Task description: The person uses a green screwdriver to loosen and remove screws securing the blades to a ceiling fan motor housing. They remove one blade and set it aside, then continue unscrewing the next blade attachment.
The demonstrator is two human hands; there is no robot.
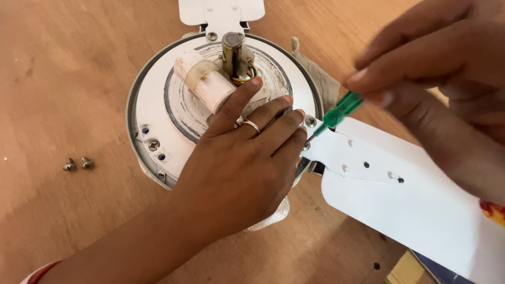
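Pinching green screwdriver (342, 110), right hand (436, 79) fingers clamped; shaft slants down-left to blade screw (310, 122); left hand (242, 168) fingers spread flat on fan motor (158, 105), just beside.

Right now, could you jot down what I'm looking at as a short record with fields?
Surface: wooden table
Main thing: round white fan motor housing, metal shaft upright at its centre
Left hand: flat on the housing, ring on one finger
Right hand: holds a green-handled screwdriver, tip at the blade bracket
Fan blade: white, lower right
Loose screws: two, left of the housing
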